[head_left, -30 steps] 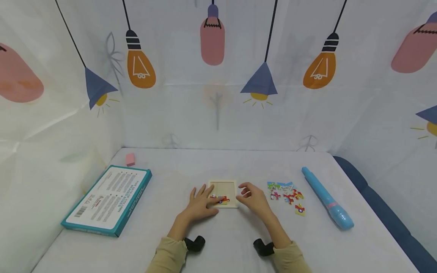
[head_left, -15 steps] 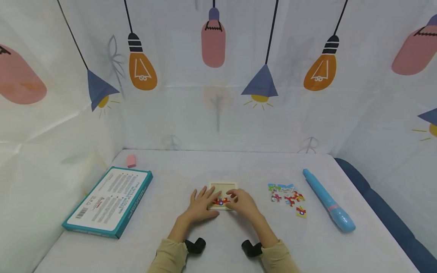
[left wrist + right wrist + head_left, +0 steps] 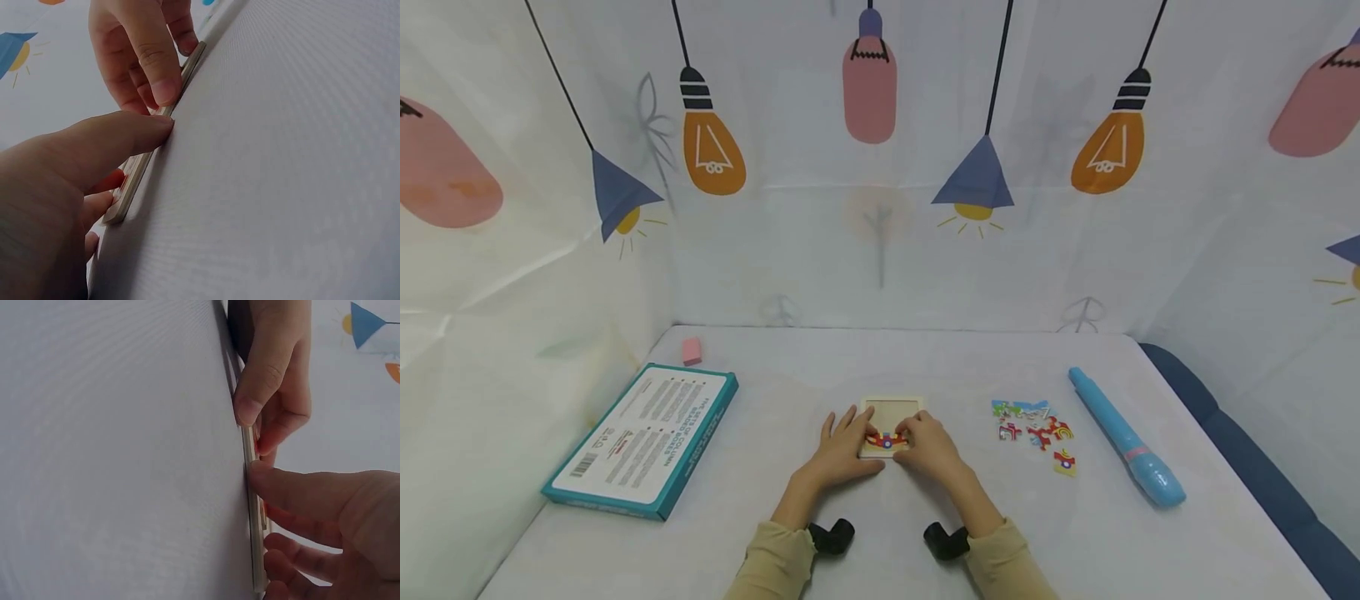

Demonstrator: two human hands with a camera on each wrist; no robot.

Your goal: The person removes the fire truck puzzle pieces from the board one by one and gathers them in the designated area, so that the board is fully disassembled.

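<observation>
A small pale wooden puzzle tray (image 3: 891, 412) lies at the middle of the table, with red and yellow puzzle pieces (image 3: 887, 442) along its near side. My left hand (image 3: 841, 450) grips the tray's left side, thumb at the near edge and index fingertip down by the pieces. My right hand (image 3: 931, 450) is bent over the near right corner. In the right wrist view its thumb (image 3: 261, 476) presses the tray's edge while the index finger bears on a piece standing slightly proud. The fingers partly hide the pieces. Several loose puzzle pieces (image 3: 1037, 429) lie to the right.
A teal-edged box (image 3: 643, 437) lies at the left, with a pink block (image 3: 692, 351) behind it. At the right is a long blue stick-shaped object (image 3: 1126, 437) with a thick end. The white table (image 3: 880, 358) meets a patterned curtain at the back.
My right hand has moved left onto the tray, and its fingers have come down at the near right corner. My left hand's fingers have drawn in toward the pieces; its thumb stays near the front edge.
</observation>
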